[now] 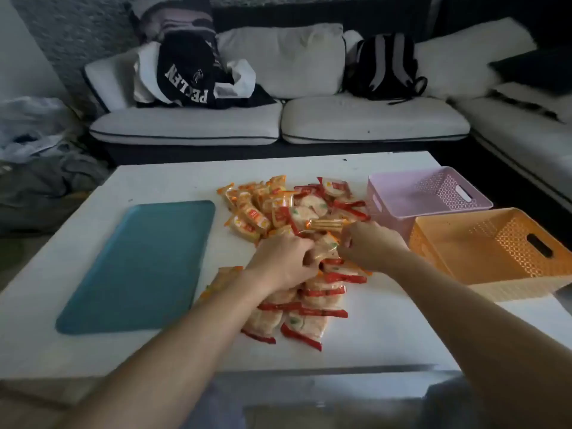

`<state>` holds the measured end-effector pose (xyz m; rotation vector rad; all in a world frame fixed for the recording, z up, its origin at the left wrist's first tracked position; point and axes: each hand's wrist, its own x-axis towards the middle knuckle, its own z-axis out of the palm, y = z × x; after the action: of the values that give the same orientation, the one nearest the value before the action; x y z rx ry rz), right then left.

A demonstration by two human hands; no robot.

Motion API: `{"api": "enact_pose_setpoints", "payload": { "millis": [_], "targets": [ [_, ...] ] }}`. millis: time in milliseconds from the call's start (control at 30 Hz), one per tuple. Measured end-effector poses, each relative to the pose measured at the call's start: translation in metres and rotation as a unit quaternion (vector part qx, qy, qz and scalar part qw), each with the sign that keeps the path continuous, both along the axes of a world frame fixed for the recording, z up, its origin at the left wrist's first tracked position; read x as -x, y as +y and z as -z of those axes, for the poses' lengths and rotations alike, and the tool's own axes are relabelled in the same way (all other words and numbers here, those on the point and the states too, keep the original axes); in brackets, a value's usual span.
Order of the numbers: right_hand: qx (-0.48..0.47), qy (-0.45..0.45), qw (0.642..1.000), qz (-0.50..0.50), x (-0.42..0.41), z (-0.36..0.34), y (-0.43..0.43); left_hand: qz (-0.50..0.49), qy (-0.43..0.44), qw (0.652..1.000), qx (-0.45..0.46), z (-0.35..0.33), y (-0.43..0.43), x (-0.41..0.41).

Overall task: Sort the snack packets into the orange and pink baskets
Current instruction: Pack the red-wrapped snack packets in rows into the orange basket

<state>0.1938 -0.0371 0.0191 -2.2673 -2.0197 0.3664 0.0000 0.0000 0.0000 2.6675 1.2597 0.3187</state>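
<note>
Head view, stock as it lies: snack packets, orange-edged and red-edged, heaped at the middle of the tabletop. Your left hand: grip curled round snack packets at the heap's middle. Your right hand: grip pinching snack packets just beside it. Right of the heap: pink basket and orange basket, side by side, pink one farther from you. Left of the heap: teal mat, flat.

White bench, snack packets heaped at its middle, left hand and right hand gripping packets in the heap, teal mat on the left, pink basket and orange basket just beside each other on the right.
</note>
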Motion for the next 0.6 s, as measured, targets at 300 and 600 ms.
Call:
{"api": "enact_pose_setpoints", "payload": {
  "millis": [300,600],
  "targets": [
    [0.134,-0.074,0.981,-0.118,-0.013,0.051,-0.01,0.097,0.185,0.974,0.087,0.04,-0.019,-0.002],
    [0.01,-0.074,0.993,-0.09,0.009,0.084,-0.015,0.047,0.132,0.99,0.006,0.062,-0.022,-0.003]
  ]
}}
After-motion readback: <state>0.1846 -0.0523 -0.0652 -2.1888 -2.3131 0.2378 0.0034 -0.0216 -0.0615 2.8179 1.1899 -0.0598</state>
